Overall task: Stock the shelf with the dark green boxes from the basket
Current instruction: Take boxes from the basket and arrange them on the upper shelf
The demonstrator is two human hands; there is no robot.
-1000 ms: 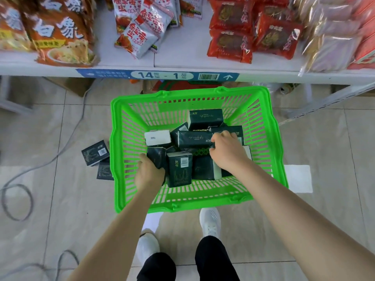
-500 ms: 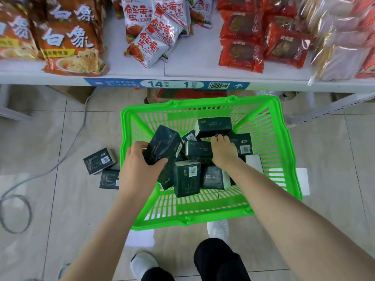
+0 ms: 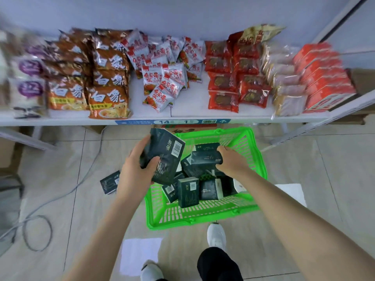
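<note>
A bright green basket (image 3: 257, 159) stands on the floor below the white shelf (image 3: 203, 112). Several dark green boxes lie jumbled inside it. My left hand (image 3: 136, 169) holds a dark green box (image 3: 164, 157) lifted above the basket's left rim, its barcode label facing up. My right hand (image 3: 233, 161) is inside the basket, fingers closed around another dark green box (image 3: 205, 158) on top of the pile.
The shelf carries noodle packs (image 3: 107, 96), white snack bags (image 3: 162, 78), red packets (image 3: 223, 86) and red cartons (image 3: 322, 78). A dark box (image 3: 109, 182) lies on the floor left of the basket. Grey cable (image 3: 36, 232) loops at the left. My feet stand behind the basket.
My left hand has raised its dark green box higher, up toward the shelf edge. My right hand has closed on a box in the basket. The view has tilted up, showing the whole shelf.
</note>
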